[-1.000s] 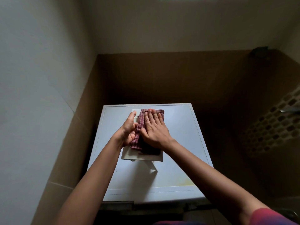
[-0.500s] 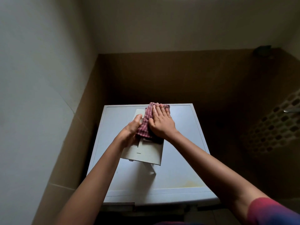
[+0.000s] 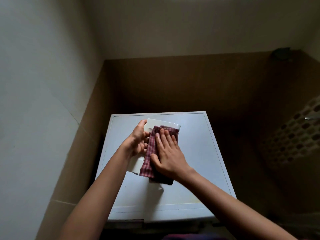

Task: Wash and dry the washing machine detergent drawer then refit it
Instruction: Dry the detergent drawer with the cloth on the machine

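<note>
The white detergent drawer [image 3: 156,124] lies on top of the white washing machine [image 3: 199,153], its length running away from me. A red checked cloth [image 3: 150,153] is spread over most of the drawer. My left hand [image 3: 138,140] grips the drawer's left edge, fingers curled round it. My right hand [image 3: 167,153] lies flat on the cloth with straight fingers, pressing it onto the drawer. The drawer's underside and most of its surface are hidden by the cloth and hands.
The machine stands in a corner, a pale wall [image 3: 43,101] close on the left and brown tiling [image 3: 173,84] behind. A perforated pale basket [image 3: 294,135] sits in shadow at the right. The machine's front edge [image 3: 155,217] is near me.
My right hand slid the cloth away from me, then back toward me along the drawer. The drawer's far end now shows bare, and my left hand has shifted up its left edge.
</note>
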`<state>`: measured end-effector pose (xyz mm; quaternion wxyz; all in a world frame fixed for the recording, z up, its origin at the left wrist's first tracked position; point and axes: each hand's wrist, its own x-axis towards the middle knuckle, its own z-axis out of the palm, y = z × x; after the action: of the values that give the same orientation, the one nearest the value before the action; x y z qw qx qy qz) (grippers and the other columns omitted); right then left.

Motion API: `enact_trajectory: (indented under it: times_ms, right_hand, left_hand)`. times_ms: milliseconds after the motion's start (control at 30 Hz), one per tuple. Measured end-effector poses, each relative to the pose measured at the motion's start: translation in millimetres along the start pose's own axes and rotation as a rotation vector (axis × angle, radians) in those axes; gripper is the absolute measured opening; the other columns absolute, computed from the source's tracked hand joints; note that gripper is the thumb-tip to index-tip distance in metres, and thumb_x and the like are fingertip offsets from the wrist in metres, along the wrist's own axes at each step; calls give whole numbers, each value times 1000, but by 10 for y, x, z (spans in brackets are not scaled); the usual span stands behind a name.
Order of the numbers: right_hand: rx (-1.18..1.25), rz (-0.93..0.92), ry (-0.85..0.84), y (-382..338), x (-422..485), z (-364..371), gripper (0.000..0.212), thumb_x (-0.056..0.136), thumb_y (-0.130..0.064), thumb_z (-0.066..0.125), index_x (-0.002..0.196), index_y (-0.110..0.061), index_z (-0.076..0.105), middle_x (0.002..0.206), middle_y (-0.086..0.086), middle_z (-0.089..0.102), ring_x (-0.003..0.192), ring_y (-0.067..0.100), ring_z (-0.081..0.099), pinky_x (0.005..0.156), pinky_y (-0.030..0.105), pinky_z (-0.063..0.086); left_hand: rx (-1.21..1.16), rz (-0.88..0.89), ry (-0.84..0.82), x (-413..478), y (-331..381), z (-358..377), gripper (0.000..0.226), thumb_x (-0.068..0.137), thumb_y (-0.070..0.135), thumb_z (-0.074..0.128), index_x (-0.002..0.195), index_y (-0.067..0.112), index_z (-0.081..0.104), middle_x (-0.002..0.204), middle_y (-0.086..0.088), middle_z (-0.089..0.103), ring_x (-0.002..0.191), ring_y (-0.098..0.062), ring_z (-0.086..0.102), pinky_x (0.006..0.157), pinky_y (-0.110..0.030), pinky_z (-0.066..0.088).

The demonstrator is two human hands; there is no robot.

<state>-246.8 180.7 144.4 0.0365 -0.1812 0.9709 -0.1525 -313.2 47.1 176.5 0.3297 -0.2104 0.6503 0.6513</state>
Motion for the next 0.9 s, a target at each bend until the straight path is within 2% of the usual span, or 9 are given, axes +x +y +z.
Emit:
enact_trajectory:
  times_ms: [100, 233, 400, 500, 633, 700, 767, 800, 900]
  right_hand:
    - [-47, -57, 49, -148, -213, 131, 82, 85, -53, 18, 150, -2, 17, 156, 22, 6, 143, 35, -8, 114, 40, -11]
    - [-87, -166, 37, -162, -389, 188, 77, 89, -51, 28, 149, -3, 23, 155, 20, 16, 145, 35, 7, 114, 40, -2]
    - [13, -64, 6, 0, -291, 55, 86, 80, -57, 4, 151, -10, -2, 154, 8, -20, 143, 22, -23, 114, 32, -17]
    - [32, 73, -15, 103, -61, -4, 93, 71, -58, -4, 152, -11, -4, 156, 8, -20, 140, 16, -27, 113, 29, -22]
    - [45, 197, -29, 349, 378, -101, 74, 93, -52, 18, 153, -11, 1, 159, 8, -11, 145, 17, -16, 114, 33, -17]
    - [60, 222, -19, 472, 548, -142, 69, 98, -45, 28, 153, -11, 5, 160, 9, -6, 146, 19, -14, 117, 36, -13]
    - [83, 244, -22, 585, 653, -184, 68, 98, -45, 29, 152, -10, 10, 160, 10, 1, 146, 22, -12, 118, 39, -8]
    - [105, 251, -35, 632, 681, -208, 67, 98, -46, 29, 152, -10, 14, 160, 10, 4, 147, 24, -9, 118, 39, -5]
    - [171, 244, -82, 732, 703, -266, 60, 97, -50, 33, 141, -9, 35, 150, 13, 33, 142, 28, 22, 111, 40, 23]
  left_hand:
    - [-63, 25, 30, 28, -10, 1, 65, 95, 56, 26, 82, 5, 64, 61, -6, 64, 56, -16, 53, 57, -24, 40]
    - [-44, 29, 88, 127, -35, -37, 62, 96, 52, 29, 108, 2, 62, 86, -14, 68, 66, -19, 61, 61, -27, 46]
    - [-8, 56, 48, 116, -93, 51, 48, 101, 42, 26, 95, 10, 60, 83, -10, 61, 70, -17, 55, 62, -27, 45]
    - [55, 71, 31, 72, -97, 73, 42, 100, 38, 25, 104, 12, 58, 78, -8, 58, 62, -17, 55, 56, -24, 46]
    - [157, 101, 86, 61, -69, 71, 40, 97, 33, 28, 93, 14, 62, 70, -7, 60, 45, -13, 53, 44, -18, 42]
    - [304, 159, 153, 102, -61, 56, 43, 94, 36, 30, 95, 16, 68, 85, -10, 68, 62, -19, 62, 56, -26, 50]
    - [495, 251, 243, 140, -61, 29, 46, 90, 40, 32, 98, 19, 72, 102, -12, 69, 90, -27, 64, 83, -39, 54]
    - [544, 271, 281, 133, -54, 29, 46, 89, 42, 33, 97, 19, 72, 104, -11, 68, 95, -28, 63, 89, -40, 52]
    - [632, 315, 322, 149, -44, 50, 41, 93, 38, 40, 96, 12, 71, 102, -10, 65, 92, -23, 59, 79, -30, 46]
